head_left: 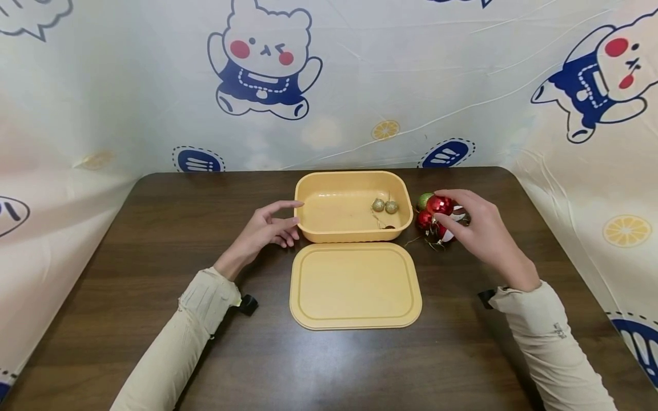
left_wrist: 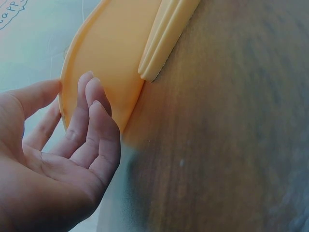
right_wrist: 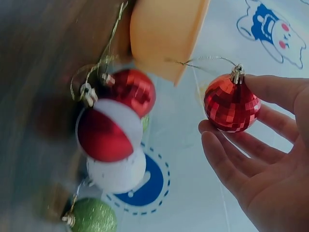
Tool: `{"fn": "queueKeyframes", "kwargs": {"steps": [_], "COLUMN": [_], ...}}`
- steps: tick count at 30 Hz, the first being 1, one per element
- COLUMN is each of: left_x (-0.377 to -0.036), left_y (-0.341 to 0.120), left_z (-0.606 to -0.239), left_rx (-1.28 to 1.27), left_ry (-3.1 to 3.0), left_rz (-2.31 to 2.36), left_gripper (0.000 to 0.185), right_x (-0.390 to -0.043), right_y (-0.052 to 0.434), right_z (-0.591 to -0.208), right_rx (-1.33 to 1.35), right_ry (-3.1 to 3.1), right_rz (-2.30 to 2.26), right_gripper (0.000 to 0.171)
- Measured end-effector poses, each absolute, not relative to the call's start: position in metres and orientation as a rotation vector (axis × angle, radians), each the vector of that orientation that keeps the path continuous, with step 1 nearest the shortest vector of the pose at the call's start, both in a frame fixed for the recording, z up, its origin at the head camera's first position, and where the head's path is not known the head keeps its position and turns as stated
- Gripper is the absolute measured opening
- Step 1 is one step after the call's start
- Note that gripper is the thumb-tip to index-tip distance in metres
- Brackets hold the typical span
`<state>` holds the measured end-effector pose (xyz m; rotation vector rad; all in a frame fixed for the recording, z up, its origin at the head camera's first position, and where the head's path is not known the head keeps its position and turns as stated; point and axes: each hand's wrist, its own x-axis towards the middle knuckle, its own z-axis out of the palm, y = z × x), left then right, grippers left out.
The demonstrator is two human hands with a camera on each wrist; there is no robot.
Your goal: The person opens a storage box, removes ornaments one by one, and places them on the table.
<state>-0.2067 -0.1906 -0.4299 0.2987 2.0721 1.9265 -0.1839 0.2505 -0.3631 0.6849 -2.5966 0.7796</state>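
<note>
My right hand [head_left: 480, 225] pinches a red faceted bauble [right_wrist: 232, 103] near its gold cap, thumb on one side and fingers beneath. A gold cord loop trails from the cap. Below and beside it lie more baubles: another red one [right_wrist: 133, 92], a red-and-white one [right_wrist: 107, 130], a white one [right_wrist: 117, 170] and a green glittery one [right_wrist: 94, 216]. My left hand [head_left: 264, 228] touches the left rim of a yellow box [head_left: 303, 228] with its fingertips, the other fingers loosely bent. Inside the box, at the right, are two small gold glitter balls [head_left: 385, 206].
A yellow lid [head_left: 354, 285] lies flat on the brown wooden table [head_left: 231, 365], right before the box. Behind the table hangs a pale cloth [head_left: 360, 74] printed with cartoon bears. A small dark object with a gold cord [head_left: 389, 227] lies at the box's front right.
</note>
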Motion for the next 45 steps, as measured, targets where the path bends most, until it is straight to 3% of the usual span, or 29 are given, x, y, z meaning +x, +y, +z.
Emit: {"fn": "queueKeyframes", "kwargs": {"steps": [19, 45], "left_x": [-0.206, -0.207], "left_y": [-0.191, -0.191], "left_z": [-0.429, -0.429], "left_rx": [0.289, 0.297], "left_ry": [2.077, 2.081], "left_rz": [1.923, 1.918], "left_gripper": [0.053, 0.055], "right_x": [-0.183, -0.193], "right_y": [0.304, 0.32], "right_z": [-0.358, -0.382], "right_rx": [0.414, 0.557], "right_ry": [-2.825, -2.983], "right_rz": [0.832, 0.661], "right_gripper": [0.037, 0.032]}}
